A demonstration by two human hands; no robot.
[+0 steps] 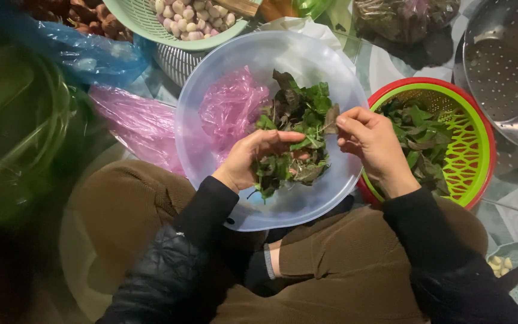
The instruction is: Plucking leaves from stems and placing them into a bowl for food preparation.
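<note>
You are partway through picking over leafy herbs: your left hand [258, 157] is cupped around a loose bunch of green and purple herb sprigs [292, 162], holding it just above the clear plastic basin [211, 102] on your lap, while your right hand [372, 144] pinches a single leaf [331, 119] at the top of that bunch between thumb and forefinger. More of the same greens lie in the basin under your hands, beside a crumpled pink plastic bag [232, 105], and a second heap sits in the green colander with the red rim [473, 129] just to your right, touching the basin's edge. As I judge it, the step in hand is stripping that leaf from its stem; the next move calls for a short, clean pluck with the right fingers while the left keeps the bunch steady. Much is hard to read: your left palm hides the stems, so you cannot tell how many sprigs it holds. The left side is blurred green. At the top, a pale green basket of small peeled bulbs [190, 15] is cut off by the edge, as is the metal colander [505, 66] at upper right.
</note>
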